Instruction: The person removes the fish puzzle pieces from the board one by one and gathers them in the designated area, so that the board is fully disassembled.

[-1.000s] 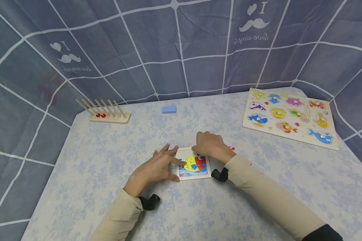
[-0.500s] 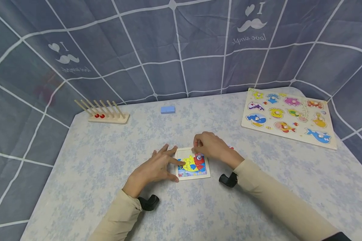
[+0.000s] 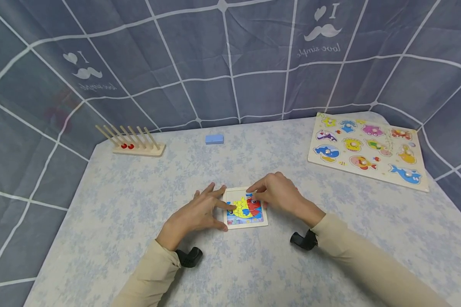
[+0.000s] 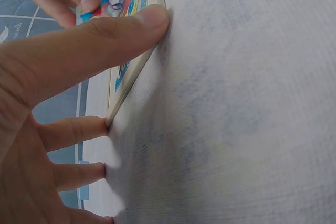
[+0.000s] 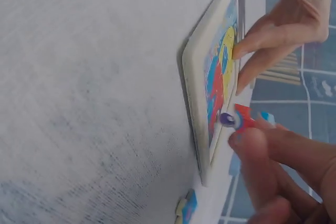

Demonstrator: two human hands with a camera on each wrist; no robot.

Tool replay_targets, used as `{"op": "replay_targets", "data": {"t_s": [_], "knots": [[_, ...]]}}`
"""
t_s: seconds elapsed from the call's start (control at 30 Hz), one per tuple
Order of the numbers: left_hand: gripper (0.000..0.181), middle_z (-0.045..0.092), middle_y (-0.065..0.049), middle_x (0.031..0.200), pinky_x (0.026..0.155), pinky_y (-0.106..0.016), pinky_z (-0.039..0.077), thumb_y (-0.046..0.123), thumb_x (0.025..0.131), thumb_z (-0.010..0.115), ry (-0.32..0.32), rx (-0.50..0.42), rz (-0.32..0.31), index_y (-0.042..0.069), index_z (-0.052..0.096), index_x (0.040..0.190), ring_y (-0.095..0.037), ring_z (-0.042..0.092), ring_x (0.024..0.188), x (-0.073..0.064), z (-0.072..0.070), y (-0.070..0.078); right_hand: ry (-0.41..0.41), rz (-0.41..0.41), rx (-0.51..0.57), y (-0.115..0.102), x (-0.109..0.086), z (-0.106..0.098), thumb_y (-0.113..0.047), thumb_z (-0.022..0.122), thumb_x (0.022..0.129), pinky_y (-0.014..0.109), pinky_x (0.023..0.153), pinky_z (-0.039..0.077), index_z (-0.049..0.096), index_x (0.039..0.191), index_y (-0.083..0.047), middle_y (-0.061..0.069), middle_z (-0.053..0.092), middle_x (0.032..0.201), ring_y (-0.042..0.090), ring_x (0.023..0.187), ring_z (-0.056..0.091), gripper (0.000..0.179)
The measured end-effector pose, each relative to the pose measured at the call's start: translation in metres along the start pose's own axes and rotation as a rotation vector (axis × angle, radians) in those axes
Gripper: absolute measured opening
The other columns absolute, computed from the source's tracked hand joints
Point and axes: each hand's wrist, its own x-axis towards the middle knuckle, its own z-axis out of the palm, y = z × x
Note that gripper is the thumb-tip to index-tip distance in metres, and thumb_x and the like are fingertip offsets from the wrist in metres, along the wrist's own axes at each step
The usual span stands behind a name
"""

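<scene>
A small square jigsaw tray with a light wooden rim lies flat, filled partly by a yellow, red and blue fish picture. My left hand rests at its left side with fingers spread; thumb and a fingertip touch the rim, and another finger lies over the picture. Above the tray's upper right, my right hand pinches a puzzle piece between thumb and fingers. That piece is red and light blue with a dark round eye, and it is tilted up off the tray in the right wrist view.
Another loose puzzle piece lies on the table right of the tray. A peg stand with red beads is at the back left, a blue block at the back. A sea-animal knob puzzle board occupies the back right.
My right hand has drawn back slightly to the right and turned, so the pinched piece now shows above the tray's upper right. My left hand has stayed in place.
</scene>
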Motion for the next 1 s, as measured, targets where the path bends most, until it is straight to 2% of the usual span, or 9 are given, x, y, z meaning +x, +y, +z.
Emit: {"op": "replay_targets", "data": {"t_s": [0.13,0.27,0.4,0.57,0.73,1.0], "knots": [[0.057,0.032,-0.015,0.156,0.106,-0.074,0.013,0.030,0.069,0.090,0.001,-0.008,-0.001,0.024,0.072,0.123,-0.044,0.012,0.147,0.001,0.001,0.000,0.047,0.033,0.112,0.008,0.000,-0.007,-0.011,0.075,0.087,0.021,0.042,0.029,0.077,0.110,-0.010,0.001,0.073,0.074,0.022,0.046,0.059,0.023],[0.058,0.032,-0.016,0.156,0.107,-0.074,0.013,0.028,0.068,0.091,0.007,-0.012,0.006,0.024,0.072,0.122,-0.044,0.012,0.147,0.001,0.002,0.001,0.063,0.073,0.163,0.023,-0.003,-0.019,-0.010,0.075,0.087,0.021,0.043,0.025,0.078,0.106,-0.009,0.005,0.074,0.080,0.016,0.045,0.044,0.020],[0.058,0.032,-0.016,0.156,0.107,-0.073,0.012,0.027,0.067,0.092,0.011,-0.020,0.007,0.023,0.073,0.122,-0.043,0.012,0.147,0.000,0.002,0.001,0.063,0.112,0.138,0.041,-0.009,-0.032,-0.010,0.075,0.086,0.022,0.047,0.023,0.079,0.105,-0.009,0.006,0.075,0.087,0.011,0.053,0.036,0.019],[0.058,0.032,-0.014,0.157,0.108,-0.073,0.012,0.027,0.067,0.092,0.010,-0.019,-0.001,0.023,0.073,0.122,-0.042,0.011,0.148,0.000,0.001,0.003,0.061,0.143,0.109,0.058,-0.022,-0.049,-0.011,0.073,0.088,0.023,0.051,0.029,0.078,0.106,-0.008,0.007,0.075,0.096,0.014,0.065,0.047,0.019],[0.058,0.031,-0.014,0.157,0.108,-0.072,0.012,0.027,0.067,0.091,0.009,-0.014,-0.003,0.023,0.072,0.122,-0.041,0.011,0.148,0.000,0.001,0.002,0.056,0.188,0.091,0.069,-0.036,-0.064,-0.014,0.073,0.089,0.025,0.056,0.029,0.077,0.108,-0.007,0.012,0.072,0.110,0.015,0.080,0.046,0.021],[0.057,0.032,-0.015,0.156,0.107,-0.073,0.013,0.027,0.068,0.091,0.016,-0.008,0.000,0.022,0.072,0.122,-0.042,0.012,0.147,-0.001,0.002,0.000,0.065,0.262,0.001,0.082,-0.044,-0.073,-0.016,0.073,0.088,0.026,0.059,0.032,0.078,0.109,-0.008,0.013,0.072,0.109,0.015,0.077,0.043,0.023]]}}
